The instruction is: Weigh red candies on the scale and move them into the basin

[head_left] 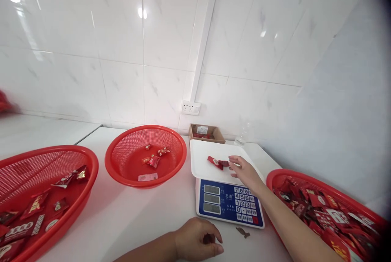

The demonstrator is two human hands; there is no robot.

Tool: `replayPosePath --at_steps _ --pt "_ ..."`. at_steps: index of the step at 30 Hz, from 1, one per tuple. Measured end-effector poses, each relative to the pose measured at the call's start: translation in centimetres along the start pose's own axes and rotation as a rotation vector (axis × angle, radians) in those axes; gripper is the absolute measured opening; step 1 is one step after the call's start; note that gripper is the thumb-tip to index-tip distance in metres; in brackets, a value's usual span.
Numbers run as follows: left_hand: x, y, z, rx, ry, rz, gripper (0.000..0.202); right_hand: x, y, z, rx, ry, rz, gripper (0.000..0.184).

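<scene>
My right hand (244,171) reaches over the white tray (203,150) of a digital weighing scale (229,203), its fingers apart. Just left of its fingertips lie a red wrapped candy (215,162) and a darker red wrapped piece (225,163); whether the fingers touch the darker one, I cannot tell. In front of the scale, low over the white table, my left hand (198,239) has loosely curled fingers, with a gap between thumb and forefinger and nothing visibly held. A small brown scrap (242,232) rests by the scale's front edge.
A red basket (111,168) with a few candies and a pinkish slip (148,177) stands left of the scale. Larger red baskets of wrapped sweets flank the table, one left (91,172), one right (275,175). Behind the scale are a cardboard box (217,134) and a clear container (240,138).
</scene>
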State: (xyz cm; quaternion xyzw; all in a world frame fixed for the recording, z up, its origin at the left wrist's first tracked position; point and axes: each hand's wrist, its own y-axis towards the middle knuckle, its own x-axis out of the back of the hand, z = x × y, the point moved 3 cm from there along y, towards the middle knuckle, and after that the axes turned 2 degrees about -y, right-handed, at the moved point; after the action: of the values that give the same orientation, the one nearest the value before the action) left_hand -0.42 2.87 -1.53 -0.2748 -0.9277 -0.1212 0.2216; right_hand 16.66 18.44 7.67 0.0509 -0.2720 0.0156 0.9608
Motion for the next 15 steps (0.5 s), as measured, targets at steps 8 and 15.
replayPosePath --at_steps 8,15 --pt "0.2 0.0 -0.3 0.014 -0.011 0.011 0.031 0.5 -1.9 0.5 0.193 -0.282 0.064 0.026" --pt "0.0 -0.1 0.0 0.021 0.006 0.033 0.033 7.2 -2.5 -2.3 0.151 -0.556 -0.146 0.038"
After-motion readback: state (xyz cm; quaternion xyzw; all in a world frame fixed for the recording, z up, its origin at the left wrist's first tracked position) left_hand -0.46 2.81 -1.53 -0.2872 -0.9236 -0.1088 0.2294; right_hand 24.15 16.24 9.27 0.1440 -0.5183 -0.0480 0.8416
